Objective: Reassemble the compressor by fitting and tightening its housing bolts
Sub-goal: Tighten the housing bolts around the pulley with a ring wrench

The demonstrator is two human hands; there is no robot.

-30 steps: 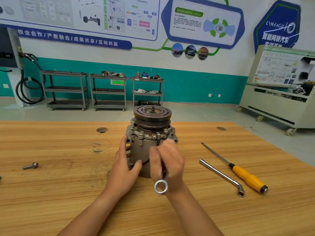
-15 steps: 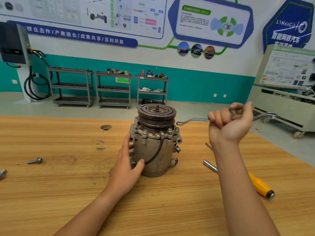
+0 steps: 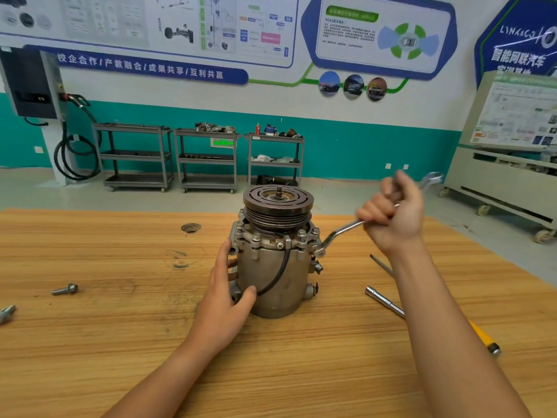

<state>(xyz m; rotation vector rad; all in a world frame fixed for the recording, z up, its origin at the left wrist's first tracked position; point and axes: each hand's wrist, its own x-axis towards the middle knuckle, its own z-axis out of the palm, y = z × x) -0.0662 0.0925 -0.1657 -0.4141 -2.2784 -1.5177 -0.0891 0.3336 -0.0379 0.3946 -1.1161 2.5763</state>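
Note:
The grey metal compressor (image 3: 275,279) stands upright on the wooden table (image 3: 120,342), pulley on top, several bolts around its upper flange. My left hand (image 3: 224,300) rests on its left side, fingers spread on the housing, thumb near the black cable. My right hand (image 3: 391,215) grips a silver ring wrench (image 3: 339,233) in a fist. The wrench slopes down-left, its ring end at a bolt on the flange's right edge.
Two loose bolts (image 3: 64,289) (image 3: 6,312) lie at the table's left. An L-shaped socket wrench (image 3: 384,301) and a yellow-handled screwdriver (image 3: 482,336) lie right of the compressor, partly under my right forearm. Carts and a white trainer stand beyond the table.
My right hand swung the wrench from in front of the compressor up and out to the right, then lowered its ring end to the flange's right side. My left hand stayed on the housing.

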